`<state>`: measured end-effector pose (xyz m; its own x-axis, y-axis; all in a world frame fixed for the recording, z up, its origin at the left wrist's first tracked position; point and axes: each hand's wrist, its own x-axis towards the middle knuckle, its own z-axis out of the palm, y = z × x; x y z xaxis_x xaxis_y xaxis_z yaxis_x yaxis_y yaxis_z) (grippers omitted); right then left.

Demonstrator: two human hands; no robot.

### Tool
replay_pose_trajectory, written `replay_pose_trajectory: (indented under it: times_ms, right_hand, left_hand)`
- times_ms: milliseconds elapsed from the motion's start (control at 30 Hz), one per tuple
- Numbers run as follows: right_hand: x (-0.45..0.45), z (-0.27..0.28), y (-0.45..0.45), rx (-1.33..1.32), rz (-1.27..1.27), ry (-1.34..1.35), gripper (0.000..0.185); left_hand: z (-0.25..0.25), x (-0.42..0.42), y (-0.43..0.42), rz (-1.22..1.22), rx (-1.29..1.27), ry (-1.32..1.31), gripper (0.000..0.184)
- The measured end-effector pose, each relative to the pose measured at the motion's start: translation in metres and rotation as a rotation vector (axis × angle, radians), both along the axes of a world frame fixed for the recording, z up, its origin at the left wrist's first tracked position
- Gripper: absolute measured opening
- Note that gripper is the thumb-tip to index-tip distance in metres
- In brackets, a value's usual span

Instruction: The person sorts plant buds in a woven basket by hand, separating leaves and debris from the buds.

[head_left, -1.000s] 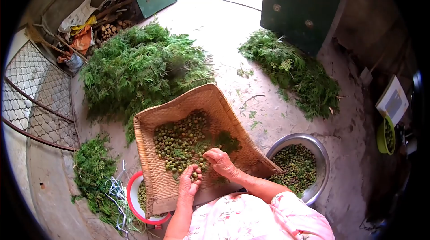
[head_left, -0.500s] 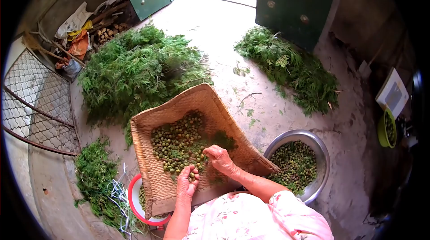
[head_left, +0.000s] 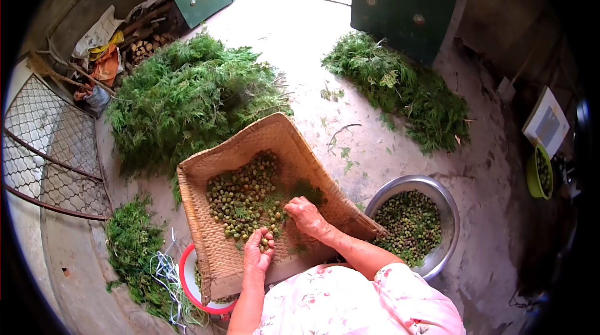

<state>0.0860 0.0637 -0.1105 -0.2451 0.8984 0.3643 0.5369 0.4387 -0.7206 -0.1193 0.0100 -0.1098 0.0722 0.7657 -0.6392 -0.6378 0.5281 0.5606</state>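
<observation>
A woven basket tray (head_left: 215, 269) lies tilted in front of me, with a heap of small green cones (head_left: 240, 197) and some green sprigs in it. Over the near side of the heap, my left hand (head_left: 257, 250) is curled around a few green cones, which show between its fingers. My right hand (head_left: 306, 216) is just to the right, over the tray, with thumb and fingertips pressed together; whatever they pinch is too small to name. Dark green leaf bits (head_left: 308, 191) lie beyond it in the tray.
Right of the tray is a metal basin (head_left: 454, 222) of cones; under its left corner, a red-rimmed basin (head_left: 185, 279). Cut green branches (head_left: 187, 94) are piled beyond, more (head_left: 400, 91) near the dark green door (head_left: 406, 4). A green bowl (head_left: 535, 179) stands far right.
The whole view has shifted slightly, so the surroundings sit a little further left and up. Both hands stay over the tray, with only small finger movements.
</observation>
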Motion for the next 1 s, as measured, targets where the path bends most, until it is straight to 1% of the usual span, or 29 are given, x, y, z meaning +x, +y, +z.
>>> replay_pose_trajectory:
  times_ms: [67,133,167,267,333,400,433,467,500,600,667,733,767,833,867,933,967,1000]
  right_hand:
    - [0.0,-0.003,0.001,-0.003,-0.011,0.022,0.02]
    - [0.003,0.002,0.002,0.028,-0.03,0.157,0.021]
    - [0.004,0.001,0.003,0.028,-0.052,0.176,0.02]
    - [0.01,-0.004,0.012,0.162,-0.095,0.276,0.02]
    - [0.013,-0.002,0.015,0.161,-0.16,0.29,0.021]
    - [0.019,0.011,0.014,0.092,-0.211,0.308,0.022]
    - [0.022,0.009,0.016,0.148,-0.238,0.31,0.022]
    - [0.026,0.015,0.013,-0.023,-0.253,0.336,0.022]
    - [0.027,0.019,0.012,-0.102,-0.269,0.401,0.02]
    - [0.03,0.012,0.012,-0.156,-0.261,0.398,0.019]
    - [0.029,0.01,0.013,-0.192,-0.25,0.384,0.018]
    - [0.029,0.004,0.014,-0.134,-0.235,0.226,0.017]
    - [0.028,0.003,0.015,-0.139,-0.229,0.222,0.017]
    - [0.027,0.001,0.016,0.011,-0.196,-0.011,0.017]
    - [0.025,-0.001,0.019,0.008,-0.189,-0.015,0.017]
    - [0.021,-0.006,0.023,-0.021,-0.155,-0.14,0.015]
    - [0.02,-0.005,0.024,-0.022,-0.15,-0.145,0.015]
    - [0.018,-0.002,0.025,-0.036,-0.152,-0.211,0.014]
  left_hand:
    - [0.002,0.001,0.0,-0.005,0.016,0.005,0.02]
    - [0.001,0.001,0.0,-0.003,0.021,-0.009,0.02]
    - [0.002,0.001,0.0,-0.003,0.024,0.001,0.02]
    - [-0.003,0.001,0.001,0.008,0.034,0.079,0.016]
    - [-0.001,0.004,0.003,0.022,0.024,0.065,0.014]
    - [0.002,0.003,0.001,-0.026,0.053,0.071,0.013]
    - [0.003,0.003,0.001,-0.031,0.062,0.093,0.014]
    - [0.002,0.0,0.001,-0.042,0.058,0.07,0.015]
    - [-0.002,0.0,0.0,-0.022,0.073,0.014,0.015]
    - [0.0,-0.001,0.0,-0.016,0.1,-0.083,0.019]
    - [0.002,0.0,0.0,0.004,0.086,-0.085,0.021]
    - [0.001,-0.003,-0.001,-0.032,0.123,-0.168,0.022]
    - [0.001,-0.003,-0.001,-0.03,0.118,-0.149,0.023]
    - [0.006,-0.001,0.0,-0.016,0.089,-0.133,0.023]
    - [0.006,0.0,0.0,-0.009,0.064,-0.114,0.022]
    - [0.004,0.001,-0.001,-0.015,0.066,-0.112,0.022]
    - [0.004,0.003,-0.001,-0.026,0.071,-0.099,0.022]
    - [0.005,0.005,-0.002,-0.038,0.076,-0.086,0.021]
